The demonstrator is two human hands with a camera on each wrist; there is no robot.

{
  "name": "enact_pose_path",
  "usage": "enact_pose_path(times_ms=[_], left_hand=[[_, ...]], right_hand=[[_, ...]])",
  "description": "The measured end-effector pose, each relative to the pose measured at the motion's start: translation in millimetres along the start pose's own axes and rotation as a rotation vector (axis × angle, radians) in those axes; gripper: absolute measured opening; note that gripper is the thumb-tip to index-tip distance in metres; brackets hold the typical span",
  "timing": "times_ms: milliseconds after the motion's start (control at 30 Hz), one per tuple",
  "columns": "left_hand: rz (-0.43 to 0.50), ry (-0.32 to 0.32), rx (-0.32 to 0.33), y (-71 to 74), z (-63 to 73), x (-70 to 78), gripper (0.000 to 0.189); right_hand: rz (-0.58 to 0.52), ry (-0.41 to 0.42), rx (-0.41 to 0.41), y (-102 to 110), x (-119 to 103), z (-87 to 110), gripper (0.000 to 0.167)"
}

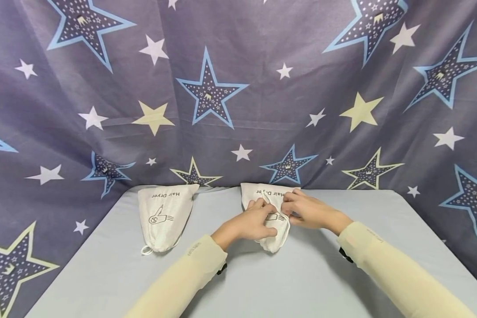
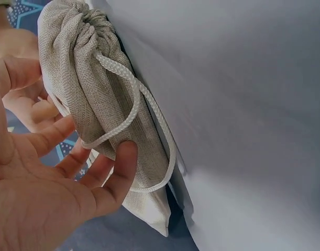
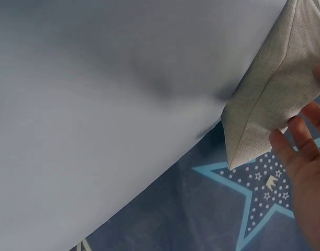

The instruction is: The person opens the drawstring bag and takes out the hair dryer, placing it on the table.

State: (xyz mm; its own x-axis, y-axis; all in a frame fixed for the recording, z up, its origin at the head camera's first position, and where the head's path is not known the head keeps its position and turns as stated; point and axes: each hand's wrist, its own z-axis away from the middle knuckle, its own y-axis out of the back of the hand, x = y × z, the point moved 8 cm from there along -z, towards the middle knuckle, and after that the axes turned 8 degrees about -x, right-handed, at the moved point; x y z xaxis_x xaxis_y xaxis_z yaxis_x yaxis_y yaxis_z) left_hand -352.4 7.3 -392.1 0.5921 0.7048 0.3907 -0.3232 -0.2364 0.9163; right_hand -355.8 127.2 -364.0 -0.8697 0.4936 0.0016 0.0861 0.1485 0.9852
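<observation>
"What are the 2 hands doing?"

"Both are touching 1 drawstring bag (image 1: 275, 204), which is lying between them. The right hand (image 1: 308, 211) is pinching its edge, the thumb pressing on the face and the fingertips resting against the side."

"And the other 1?"

"The left hand (image 1: 247, 223) is spreading loosely across the opposite side, its fingers bending a little and touching the cloth. A white cord (image 2: 117, 67) is looping beside those fingers, and the bag's gathered end is pointing toward the person, just past the left thumb."

"Anything farther off?"

"A 2nd bag (image 1: 167, 227) is lying well to the left of the left hand. A grey table (image 1: 290, 282) is stretching under both hands, and a star-patterned curtain (image 1: 258, 88) is hanging beyond them."
</observation>
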Motion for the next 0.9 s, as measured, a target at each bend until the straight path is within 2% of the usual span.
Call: enact_pose_path(times_ms=[333,500,900], left_hand=[[0.000,-0.011,-0.015,-4.2,-13.3,19.5,0.056],[-0.018,-0.010,-0.022,-8.4,-23.9,29.4,0.055],[-0.021,-0.012,-0.034,-15.1,-41.9,41.7,0.057]], right_hand=[[-0.040,-0.001,0.040,3.0,8.6,22.3,0.024],[-0.026,-0.031,0.057,4.3,15.5,36.2,0.025],[-0.008,-0.085,0.049,8.0,26.1,56.5,0.023]])
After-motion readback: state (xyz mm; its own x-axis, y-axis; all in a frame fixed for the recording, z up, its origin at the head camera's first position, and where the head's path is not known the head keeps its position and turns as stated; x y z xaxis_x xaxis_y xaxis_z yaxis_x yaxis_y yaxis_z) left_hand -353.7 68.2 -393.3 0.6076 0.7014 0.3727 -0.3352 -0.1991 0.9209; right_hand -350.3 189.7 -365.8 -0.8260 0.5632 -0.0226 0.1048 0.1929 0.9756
